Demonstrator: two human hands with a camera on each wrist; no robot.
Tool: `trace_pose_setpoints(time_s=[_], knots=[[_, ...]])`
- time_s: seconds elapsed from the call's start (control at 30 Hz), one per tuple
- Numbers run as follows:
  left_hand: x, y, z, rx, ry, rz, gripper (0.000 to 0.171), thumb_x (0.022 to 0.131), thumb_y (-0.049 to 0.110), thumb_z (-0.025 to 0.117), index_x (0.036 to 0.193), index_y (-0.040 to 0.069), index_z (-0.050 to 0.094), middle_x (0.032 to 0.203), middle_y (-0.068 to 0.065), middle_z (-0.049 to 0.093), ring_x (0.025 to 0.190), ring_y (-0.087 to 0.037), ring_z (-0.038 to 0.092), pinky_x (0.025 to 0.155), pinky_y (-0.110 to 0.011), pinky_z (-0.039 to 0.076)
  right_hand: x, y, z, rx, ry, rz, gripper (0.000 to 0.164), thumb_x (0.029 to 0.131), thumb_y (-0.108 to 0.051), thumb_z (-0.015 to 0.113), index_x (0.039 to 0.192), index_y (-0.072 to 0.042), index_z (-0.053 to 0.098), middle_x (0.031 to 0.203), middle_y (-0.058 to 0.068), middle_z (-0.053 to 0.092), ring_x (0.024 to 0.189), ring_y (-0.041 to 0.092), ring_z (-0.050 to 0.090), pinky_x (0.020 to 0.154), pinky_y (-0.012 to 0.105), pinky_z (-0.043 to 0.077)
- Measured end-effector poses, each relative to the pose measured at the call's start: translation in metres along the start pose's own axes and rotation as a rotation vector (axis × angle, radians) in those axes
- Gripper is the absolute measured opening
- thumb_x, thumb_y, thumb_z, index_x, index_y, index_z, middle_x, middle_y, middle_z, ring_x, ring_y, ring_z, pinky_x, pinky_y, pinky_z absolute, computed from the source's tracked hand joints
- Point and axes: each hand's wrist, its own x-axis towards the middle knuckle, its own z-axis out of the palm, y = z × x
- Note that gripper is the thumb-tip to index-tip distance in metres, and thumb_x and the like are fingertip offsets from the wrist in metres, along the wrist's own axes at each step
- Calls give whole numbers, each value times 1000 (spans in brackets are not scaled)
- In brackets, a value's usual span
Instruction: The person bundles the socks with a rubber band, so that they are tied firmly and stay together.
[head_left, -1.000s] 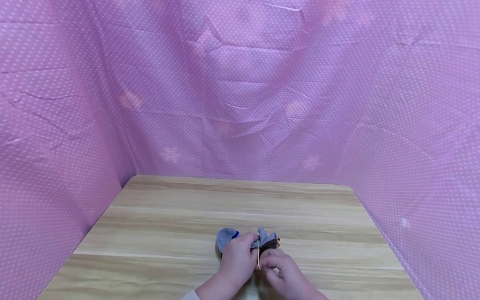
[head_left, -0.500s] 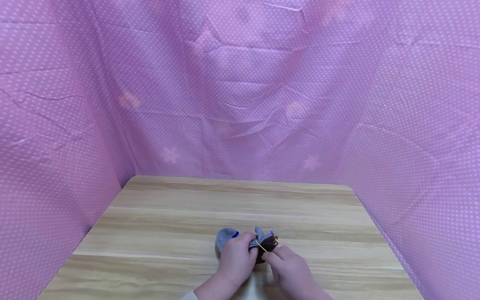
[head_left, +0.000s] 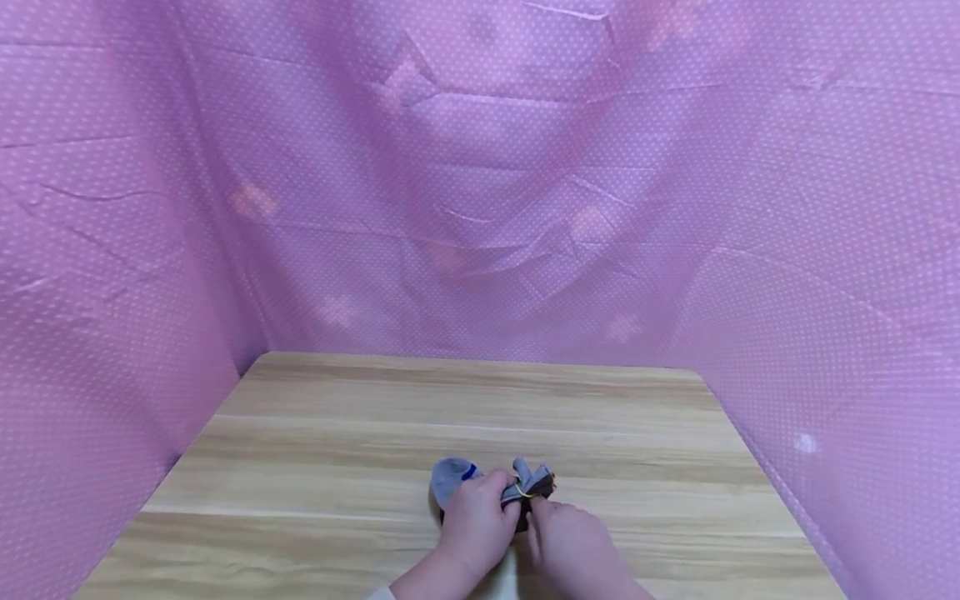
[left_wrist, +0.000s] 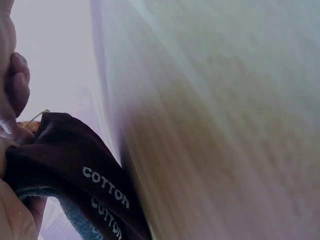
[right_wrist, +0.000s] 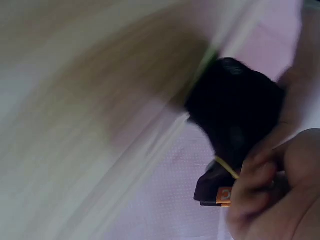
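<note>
A bundle of socks, a grey-blue sock (head_left: 450, 477) with a dark sock (left_wrist: 75, 150) lettered COTTON, lies over the near middle of the table. My left hand (head_left: 477, 518) grips the bundle around its middle. A thin yellow rubber band (head_left: 522, 492) runs around the bundle just right of that hand; it also shows in the right wrist view. Fingers of my right hand (head_left: 572, 537) are curled at the band and pinch it against the dark sock; their tips are partly hidden. An orange patch (right_wrist: 224, 194) marks the sock end beyond the band.
The wood-grain table (head_left: 315, 450) extends to the far edge and both sides. A pink-purple dotted curtain (head_left: 480, 208) hangs behind it and along its left and right sides.
My right hand first drew the yellow band out towards the near right, then brought it in close to the socks. The left hand keeps its grip almost in place.
</note>
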Motion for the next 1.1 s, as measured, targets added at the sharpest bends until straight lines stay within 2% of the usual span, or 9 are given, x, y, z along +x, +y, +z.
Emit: trace_pose_setpoints(time_s=[0.1, 0.17, 0.23, 0.37, 0.5, 0.6, 0.8, 0.97, 1.1], knots=[[3, -6, -1, -19, -6, 9, 14, 81, 7, 81, 88, 15, 73, 84, 3, 77, 74, -13, 72, 63, -32, 57, 5, -7, 0, 118, -18, 126, 7, 95, -11, 68, 101, -8, 69, 72, -3, 63, 63, 16, 63, 52, 38, 49], [5, -10, -2, -28, -3, 11, 14, 80, 6, 80, 87, 15, 72, 84, 3, 77, 73, -13, 72, 63, -32, 58, 4, -8, 2, 32, 37, 90, 21, 89, -11, 72, 109, -3, 71, 75, 2, 66, 63, 19, 64, 52, 39, 50], [7, -14, -3, -30, 5, 16, 13, 80, 6, 80, 86, 15, 72, 83, 4, 76, 73, -14, 72, 63, -32, 58, 2, -6, 6, -167, 70, 41, 30, 84, -12, 74, 112, 0, 71, 80, 5, 64, 65, 23, 62, 50, 39, 50], [9, -24, -7, -23, 10, 16, 13, 78, 6, 80, 83, 15, 71, 81, 3, 75, 71, -15, 71, 62, -33, 57, 0, -1, 7, -431, 78, 24, 17, 79, -13, 75, 90, -1, 68, 82, 9, 53, 71, 26, 54, 52, 38, 47], [11, -33, -10, -17, -6, 15, 13, 79, 5, 79, 84, 14, 71, 82, 3, 76, 72, -15, 72, 62, -34, 57, 6, 2, 2, -453, 9, 41, 18, 78, -13, 75, 68, -11, 60, 77, 4, 45, 71, 22, 46, 54, 35, 41], [15, -39, -11, -18, -17, 22, 13, 79, 4, 79, 85, 14, 72, 83, 3, 76, 74, -15, 73, 62, -35, 58, 13, 6, 2, -446, -3, -31, 26, 78, -20, 77, 61, -16, 58, 76, 1, 45, 71, 21, 45, 58, 34, 39], [9, -29, -10, -6, -9, 6, 13, 79, 4, 79, 87, 12, 73, 84, 2, 76, 74, -17, 72, 63, -35, 58, 8, 27, 0, -383, 108, -438, 19, 76, -18, 66, 65, -13, 53, 86, 0, 52, 78, 22, 48, 64, 34, 41], [2, -19, -11, 6, -24, -20, 15, 77, 3, 79, 87, 12, 73, 85, 1, 77, 74, -16, 72, 63, -33, 57, 4, 30, -4, -303, 374, -875, 24, 94, -11, 46, 79, -11, 64, 112, 8, 65, 90, 23, 59, 69, 31, 48], [-4, -10, -10, 48, -38, -28, 16, 75, 4, 79, 88, 12, 74, 87, 1, 77, 75, -18, 73, 62, -33, 57, 0, 28, -6, -364, 409, -1074, 33, 102, -13, 41, 83, -15, 68, 105, 2, 67, 95, 20, 60, 74, 28, 47]])
